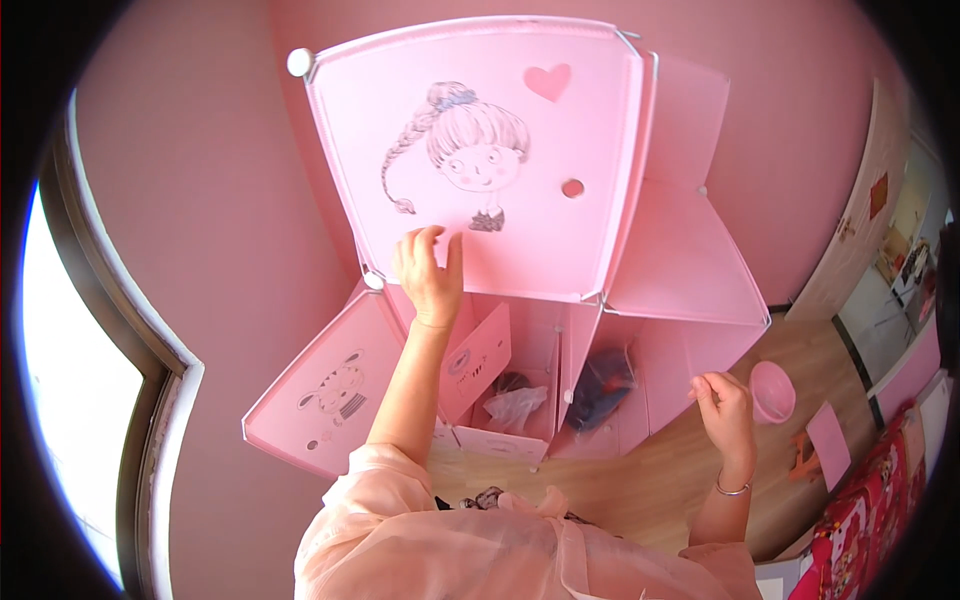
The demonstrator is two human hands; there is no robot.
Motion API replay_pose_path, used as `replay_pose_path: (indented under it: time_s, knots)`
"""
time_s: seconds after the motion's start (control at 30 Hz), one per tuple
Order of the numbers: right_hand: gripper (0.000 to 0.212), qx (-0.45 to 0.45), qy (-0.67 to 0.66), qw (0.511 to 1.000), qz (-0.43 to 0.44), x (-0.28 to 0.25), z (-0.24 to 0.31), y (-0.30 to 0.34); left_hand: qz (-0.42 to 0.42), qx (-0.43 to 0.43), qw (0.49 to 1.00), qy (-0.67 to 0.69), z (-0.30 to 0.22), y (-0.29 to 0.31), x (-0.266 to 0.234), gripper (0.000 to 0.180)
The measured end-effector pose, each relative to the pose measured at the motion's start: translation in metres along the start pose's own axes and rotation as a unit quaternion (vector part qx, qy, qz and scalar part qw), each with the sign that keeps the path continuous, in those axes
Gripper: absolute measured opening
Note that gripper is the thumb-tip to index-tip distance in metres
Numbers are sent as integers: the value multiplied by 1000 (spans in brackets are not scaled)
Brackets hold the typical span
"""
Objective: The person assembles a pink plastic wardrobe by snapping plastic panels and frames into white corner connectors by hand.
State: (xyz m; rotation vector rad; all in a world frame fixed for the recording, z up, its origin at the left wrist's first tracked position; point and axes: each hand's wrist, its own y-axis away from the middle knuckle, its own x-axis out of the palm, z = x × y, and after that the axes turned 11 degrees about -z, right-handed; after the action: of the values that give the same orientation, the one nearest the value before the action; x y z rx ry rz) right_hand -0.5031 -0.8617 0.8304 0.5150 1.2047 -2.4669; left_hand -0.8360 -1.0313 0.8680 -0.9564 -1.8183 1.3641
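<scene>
A pink cabinet door panel with a drawn braided girl, a red heart and a round hole stands upright in front of me. My left hand is raised at the panel's lower left, fingers bent and apart from the thumb, holding nothing; whether its fingertips touch the panel I cannot tell. My right hand hangs low at the right, its fingers curled together; anything inside them is hidden. Below, another pink door with a drawn animal figure stands swung out to the left.
White connectors join the cabinet's corners. Lower compartments hold a clear plastic bag and a dark bundle. On the wooden floor to the right are a pink basin and a loose pink panel. A red patterned cloth lies nearer; a window is left.
</scene>
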Motion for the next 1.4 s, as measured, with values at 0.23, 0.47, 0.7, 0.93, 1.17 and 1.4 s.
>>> replay_pose_path:
  time_s: [0.23, 0.47, 0.7, 0.93, 1.17, 1.4]
  knots:
    - [12, -238, 44, 969, -49, 27, 137, -97, -119, -130, 983, -49, 100, -31, -5, 43]
    - [20, -451, 14, 884, -121, 107, 306, -192, 45, -197, 979, -29, 123, -30, 6, 39]
    - [44, -436, 281, 834, -190, 215, 404, -262, 36, -199, 979, 1, 127, -26, 12, 32]
    - [54, -352, 450, 802, -172, 253, 429, -271, 19, -191, 981, 37, 131, -28, 11, 26]
    - [41, -494, 425, 746, -138, 240, 418, -298, -9, -167, 982, 83, 137, -30, 15, 22]
    - [40, -532, 396, 741, -101, 225, 410, -303, -5, -143, 982, 127, 136, -31, 12, 22]
